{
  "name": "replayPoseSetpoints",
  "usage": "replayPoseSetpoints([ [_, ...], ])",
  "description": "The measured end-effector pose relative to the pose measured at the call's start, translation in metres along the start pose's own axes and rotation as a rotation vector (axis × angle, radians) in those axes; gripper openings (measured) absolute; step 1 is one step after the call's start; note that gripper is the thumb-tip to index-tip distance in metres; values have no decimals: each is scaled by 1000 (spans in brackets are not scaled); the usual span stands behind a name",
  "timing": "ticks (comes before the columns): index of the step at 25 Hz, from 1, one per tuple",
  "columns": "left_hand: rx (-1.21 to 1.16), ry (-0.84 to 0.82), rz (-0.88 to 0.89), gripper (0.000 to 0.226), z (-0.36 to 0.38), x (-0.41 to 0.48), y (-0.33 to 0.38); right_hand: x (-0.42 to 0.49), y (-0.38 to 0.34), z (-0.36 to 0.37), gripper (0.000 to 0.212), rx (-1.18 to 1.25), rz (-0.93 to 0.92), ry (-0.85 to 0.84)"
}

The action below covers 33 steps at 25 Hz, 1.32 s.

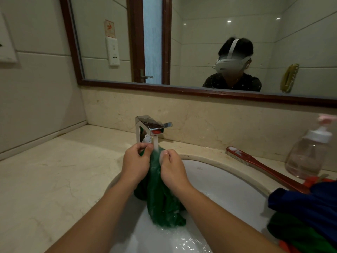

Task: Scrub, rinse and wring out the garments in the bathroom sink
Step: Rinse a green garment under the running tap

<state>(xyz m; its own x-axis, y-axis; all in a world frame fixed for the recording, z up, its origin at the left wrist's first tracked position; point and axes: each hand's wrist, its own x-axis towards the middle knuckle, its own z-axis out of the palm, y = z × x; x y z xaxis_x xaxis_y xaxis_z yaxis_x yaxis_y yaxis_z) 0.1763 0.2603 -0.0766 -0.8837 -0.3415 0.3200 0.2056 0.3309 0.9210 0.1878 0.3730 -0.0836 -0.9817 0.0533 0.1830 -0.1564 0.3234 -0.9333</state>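
Observation:
A wet green garment hangs from both my hands over the white sink. My left hand grips its top edge on the left. My right hand grips the top edge on the right, fingers curled round the cloth. Water runs from the chrome tap onto the cloth between my hands. The garment's lower end trails in foamy water at the sink bottom.
A red scrubbing brush lies on the counter right of the sink. Beside it stands a clear pump bottle. A pile of blue, green and orange garments sits at the sink's right rim. A mirror is above; beige countertop spreads left.

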Motion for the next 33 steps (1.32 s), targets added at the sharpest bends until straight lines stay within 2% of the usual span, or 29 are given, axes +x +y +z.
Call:
replayPoseSetpoints([
  [5, -5, -57, -32, 11, 2, 1, -5, -1, -1, -2, 30, -7, -23, 27],
  [9, -21, -148, -18, 17, 4, -3, -3, 4, -1, -7, 30, 38, -34, 125],
  [11, -36, -80, -6, 17, 2, -3, 3, 6, 0, -8, 26, 57, -29, 109],
  [14, -32, 123, -53, 25, -5, 2, 7, 1, 2, -2, 21, 60, -3, -66],
  [16, -84, 184, -69, 26, -7, 4, 7, -4, 2, 5, 25, -2, 26, -176],
  [18, -97, 208, -35, 22, -8, 3, 8, -6, 1, 9, 22, -74, -19, -163],
  [20, -88, 223, 12, 21, -8, 3, 8, -6, -1, 8, 24, -75, -64, -74],
  [22, -54, 179, 43, 23, -6, 1, 7, -3, -3, 2, 25, -30, -61, 13],
  [26, 92, -27, 78, 23, 3, 0, -1, 2, -3, -10, 21, 56, -37, 137],
  [28, 64, -122, 35, 39, 5, 1, -6, 4, -5, -11, 19, 71, -39, 143],
  [30, -12, -186, -36, 38, 4, 0, -5, 6, -8, -10, 19, 92, -53, 136],
  [33, -18, -70, -60, 25, 0, -1, 4, 8, -5, -10, 23, 85, -95, 81],
])
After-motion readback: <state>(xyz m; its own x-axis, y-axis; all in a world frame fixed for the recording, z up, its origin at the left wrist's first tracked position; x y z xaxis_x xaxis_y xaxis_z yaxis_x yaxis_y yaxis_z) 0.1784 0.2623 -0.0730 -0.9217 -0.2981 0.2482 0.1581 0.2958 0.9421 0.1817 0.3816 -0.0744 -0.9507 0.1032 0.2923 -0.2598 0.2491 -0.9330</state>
